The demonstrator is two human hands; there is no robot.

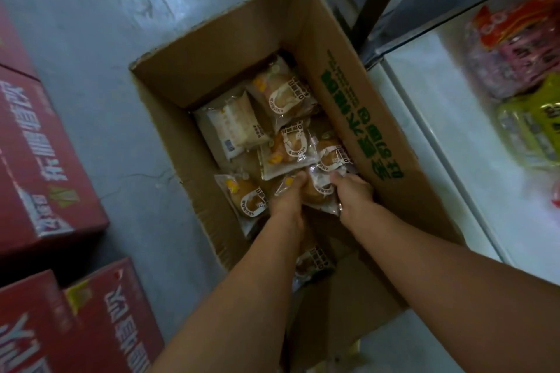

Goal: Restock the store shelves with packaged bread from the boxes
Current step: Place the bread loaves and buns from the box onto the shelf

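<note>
Inside the open cardboard box (212, 70) on the floor, both hands clasp one bread packet (321, 191) that lies flat, long axis running left to right. The left hand (288, 203) curls over its left end, the right hand (354, 194) pinches its right end. Both forearms reach down from near. More packets (233, 127) lie beyond.

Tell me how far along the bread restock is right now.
Done: the cardboard box is open and partly emptied, bare bottom showing. In hand: the left hand and right hand both grip one bread packet inside the box. Left: several more packets, such as the pale one, still lie in the box. The shelf at right shows only colourful packs, no bread yet.
</note>
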